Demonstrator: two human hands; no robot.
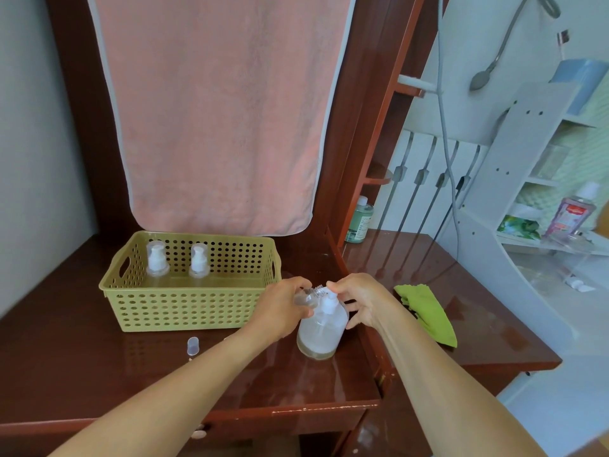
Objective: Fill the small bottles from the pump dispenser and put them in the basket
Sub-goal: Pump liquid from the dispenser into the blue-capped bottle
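Desk [164,374]: shiny dark wood. It looks slick, so a knocked bottle could slide or roll.
Basket [184,311]: green with holes, left of the dispenser and well apart from it. Two small pump bottles [157,263] stand upright at its back, so it looks like two are done.
Dispenser [321,334]: big clear jug, upright on the desk near the front edge. It is mostly full of pale liquid. A hard, off-centre push on the pump could tip it toward the edge.
Cloth [428,311]: green, flat on the desk to the right of the dispenser. It is handy if something drips.
Left hand [283,308]: closed around a small clear bottle [304,296], tilted, with its open neck right at the dispenser's spout. I cannot tell if neck and spout touch.
Right hand [362,301]: fingers curled on top of the dispenser's pump head [326,300], gripping it from the right.
Cap [193,345]: little clear cap, upright on the desk left of the dispenser, near the basket's front wall. An arm could bump it off as the hand moves to the basket.
Spill risk: the neck is narrow. If it sits off the spout, liquid would run down the bottle and fingers, and a wet bottle slips.
Overfill risk: too many pumps and it would flow over.
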